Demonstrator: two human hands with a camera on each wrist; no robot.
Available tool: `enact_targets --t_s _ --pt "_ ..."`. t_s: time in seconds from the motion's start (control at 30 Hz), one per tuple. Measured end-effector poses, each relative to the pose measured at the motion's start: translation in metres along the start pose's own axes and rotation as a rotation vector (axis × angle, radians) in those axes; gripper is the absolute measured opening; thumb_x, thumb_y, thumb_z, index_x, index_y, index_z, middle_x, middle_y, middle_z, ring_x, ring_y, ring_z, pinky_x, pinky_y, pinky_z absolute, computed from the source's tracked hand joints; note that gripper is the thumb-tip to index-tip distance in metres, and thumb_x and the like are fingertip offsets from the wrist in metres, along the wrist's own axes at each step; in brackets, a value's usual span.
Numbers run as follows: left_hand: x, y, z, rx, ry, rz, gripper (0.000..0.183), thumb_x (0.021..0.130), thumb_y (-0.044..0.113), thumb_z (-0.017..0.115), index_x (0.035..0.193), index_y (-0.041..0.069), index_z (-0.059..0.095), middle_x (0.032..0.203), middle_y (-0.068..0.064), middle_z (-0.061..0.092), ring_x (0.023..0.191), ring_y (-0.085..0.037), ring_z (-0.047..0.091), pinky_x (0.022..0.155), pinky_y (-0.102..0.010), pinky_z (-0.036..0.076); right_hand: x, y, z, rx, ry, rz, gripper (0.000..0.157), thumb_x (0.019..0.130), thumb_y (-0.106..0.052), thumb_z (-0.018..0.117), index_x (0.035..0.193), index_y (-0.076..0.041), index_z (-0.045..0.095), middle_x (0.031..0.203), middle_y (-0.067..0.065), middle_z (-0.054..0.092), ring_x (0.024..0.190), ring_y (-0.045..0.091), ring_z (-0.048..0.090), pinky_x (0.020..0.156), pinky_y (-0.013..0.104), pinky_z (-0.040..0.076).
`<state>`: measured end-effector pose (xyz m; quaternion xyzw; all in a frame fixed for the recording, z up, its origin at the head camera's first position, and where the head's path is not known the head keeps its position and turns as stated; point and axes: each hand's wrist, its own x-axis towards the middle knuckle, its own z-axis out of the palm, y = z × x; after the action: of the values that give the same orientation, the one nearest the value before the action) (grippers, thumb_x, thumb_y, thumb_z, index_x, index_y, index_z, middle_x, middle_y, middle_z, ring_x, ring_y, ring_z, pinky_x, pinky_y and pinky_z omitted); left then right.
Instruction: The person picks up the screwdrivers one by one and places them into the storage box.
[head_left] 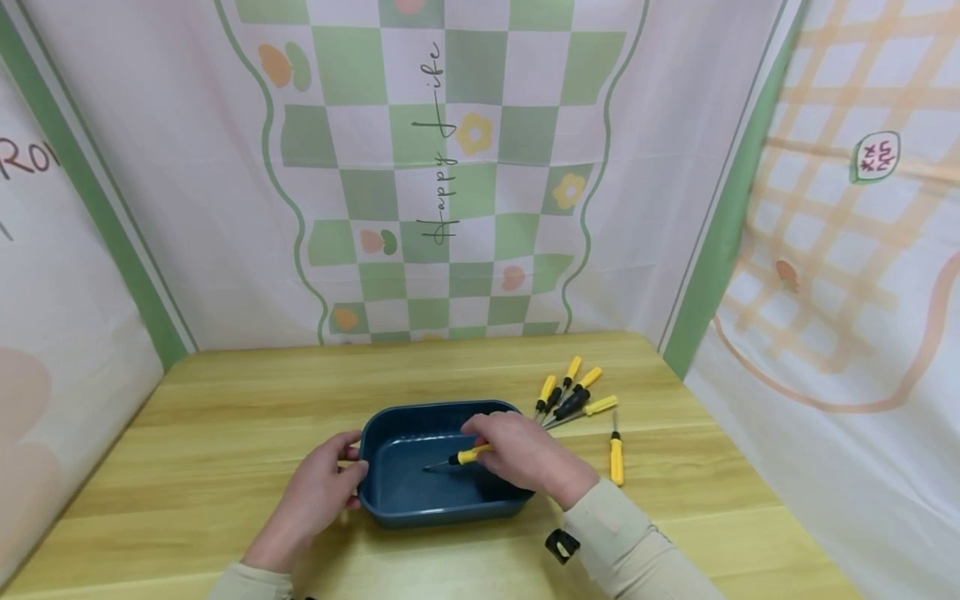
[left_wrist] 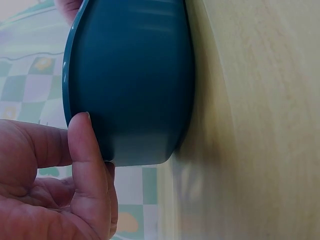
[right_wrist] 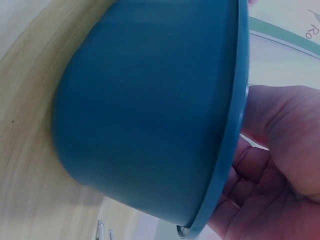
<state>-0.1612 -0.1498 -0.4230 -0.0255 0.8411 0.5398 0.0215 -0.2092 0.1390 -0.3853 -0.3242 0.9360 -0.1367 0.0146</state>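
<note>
A dark blue tub (head_left: 446, 518) with rounded corners stands on the table. My left hand (head_left: 324, 482) grips its left end, fingers and thumb at the rim; in the left wrist view that hand (left_wrist: 75, 180) is at the tub's corner. Reaching over the tub's right side, my right hand (head_left: 521, 450) holds a screwdriver (head_left: 468, 455) by its yellow handle. The thin shaft points left and down inside the tub; I cannot tell whether its tip touches the bottom. In the right wrist view the tub wall (right_wrist: 145, 110) hides the screwdriver, and the right hand (right_wrist: 280, 165) shows behind the rim.
Several screwdrivers with yellow or black handles (head_left: 573, 404) lie in a loose pile behind the tub's right corner. Another yellow-handled screwdriver (head_left: 617, 458) lies apart, to the right. A printed cloth (head_left: 450, 192) hangs behind the wooden table (head_left: 247, 400).
</note>
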Motion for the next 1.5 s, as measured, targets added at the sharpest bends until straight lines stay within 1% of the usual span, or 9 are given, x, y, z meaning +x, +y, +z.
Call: enact_targets --t_s 0.17,0.4,0.63,0.77,0.93,1.17,1.37,1.5 --pt "0.0000 0.0006 -0.0004 0.000 0.002 0.005 0.049 0.101 0.005 0.060 0.149 -0.002 0.051 0.122 -0.018 0.061 0.071 -0.019 0.061 0.055 -0.032 0.060 0.0003 0.0000 0.0000 -0.002 0.005 -0.008 0.034 0.097 -0.007 0.069 0.131 -0.009 0.068 0.111 0.005 0.074 0.101 0.021 0.070 0.089 0.044 0.061" --pt "-0.0004 0.0014 -0.0015 0.005 0.001 0.004 0.049 0.101 0.005 0.060 0.149 -0.002 0.051 0.122 -0.018 0.060 0.072 -0.019 0.061 0.055 -0.032 0.060 0.0010 0.0003 -0.0006 -0.021 0.032 -0.023 0.033 0.097 -0.007 0.070 0.130 -0.011 0.068 0.110 0.003 0.074 0.100 0.020 0.069 0.087 0.042 0.061" --pt "-0.0002 0.0016 -0.0019 0.003 0.001 0.001 0.049 0.101 0.004 0.060 0.149 -0.002 0.051 0.122 -0.019 0.060 0.071 -0.019 0.061 0.055 -0.032 0.060 0.0003 0.0000 -0.0036 -0.008 0.033 -0.019 0.035 0.096 -0.007 0.072 0.131 -0.010 0.067 0.115 0.004 0.073 0.104 0.021 0.069 0.089 0.043 0.060" --pt "-0.0004 0.0022 -0.0018 0.000 0.004 -0.014 0.049 0.101 0.004 0.060 0.149 -0.001 0.051 0.122 -0.018 0.061 0.070 -0.019 0.061 0.055 -0.031 0.060 -0.0001 0.0000 -0.0045 -0.007 0.033 -0.020 0.036 0.096 -0.007 0.072 0.132 -0.011 0.067 0.115 0.005 0.073 0.104 0.021 0.069 0.089 0.043 0.060" --pt "-0.0011 0.0031 -0.0017 -0.001 0.004 -0.004 0.050 0.100 0.005 0.060 0.149 -0.001 0.051 0.122 -0.019 0.061 0.071 -0.019 0.061 0.055 -0.031 0.060 -0.0001 0.0005 -0.0047 -0.012 0.033 -0.012 0.037 0.096 -0.009 0.072 0.132 -0.012 0.067 0.113 0.004 0.073 0.102 0.021 0.069 0.087 0.042 0.060" --pt "-0.0012 0.0024 -0.0014 -0.019 0.007 0.007 0.054 0.100 0.004 0.060 0.152 -0.002 0.046 0.123 -0.021 0.061 0.074 -0.018 0.062 0.056 -0.031 0.060 -0.0001 0.0014 -0.0053 -0.005 0.025 0.010 0.038 0.097 -0.010 0.072 0.134 -0.013 0.066 0.114 0.004 0.073 0.103 0.021 0.069 0.087 0.042 0.060" --pt "-0.0006 0.0010 -0.0001 -0.021 0.008 0.007 0.054 0.100 0.004 0.060 0.151 -0.002 0.047 0.123 -0.020 0.061 0.075 -0.019 0.062 0.056 -0.031 0.060 -0.0018 0.0035 -0.0048 -0.016 0.038 0.009 0.039 0.096 -0.010 0.073 0.134 -0.012 0.066 0.115 0.004 0.073 0.103 0.021 0.069 0.087 0.042 0.060" --pt "-0.0007 0.0004 0.0007 -0.019 0.010 0.006 0.054 0.100 0.004 0.060 0.152 -0.002 0.047 0.123 -0.020 0.061 0.075 -0.019 0.062 0.056 -0.031 0.060 -0.0033 0.0039 -0.0049 -0.016 0.053 0.003 0.039 0.095 -0.009 0.074 0.133 -0.011 0.066 0.115 0.006 0.073 0.103 0.023 0.070 0.087 0.044 0.060"
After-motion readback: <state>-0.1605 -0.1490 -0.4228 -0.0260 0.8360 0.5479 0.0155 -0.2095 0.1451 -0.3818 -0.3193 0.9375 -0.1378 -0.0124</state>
